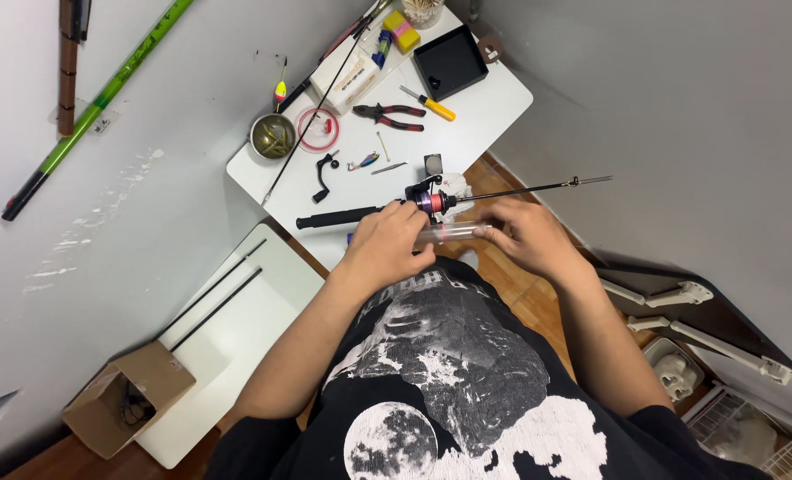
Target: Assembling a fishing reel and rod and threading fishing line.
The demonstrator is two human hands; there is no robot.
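Note:
My left hand (385,242) and my right hand (522,236) both grip a clear plastic tube (449,233) with a pink band, held level above the table's near edge. Just behind the tube lies a short black fishing rod (503,192) with a black and magenta spinning reel (428,199). The rod's black foam handle (336,217) points left and its thin tip points right, past the table edge.
The white table (485,111) carries red-handled pliers (389,116), a yellow-handled screwdriver (430,104), a black tray (450,61), a round tin of small parts (272,135), a pink line spool (317,129) and a black reel handle (324,174). A cardboard box (128,396) sits on the floor at lower left.

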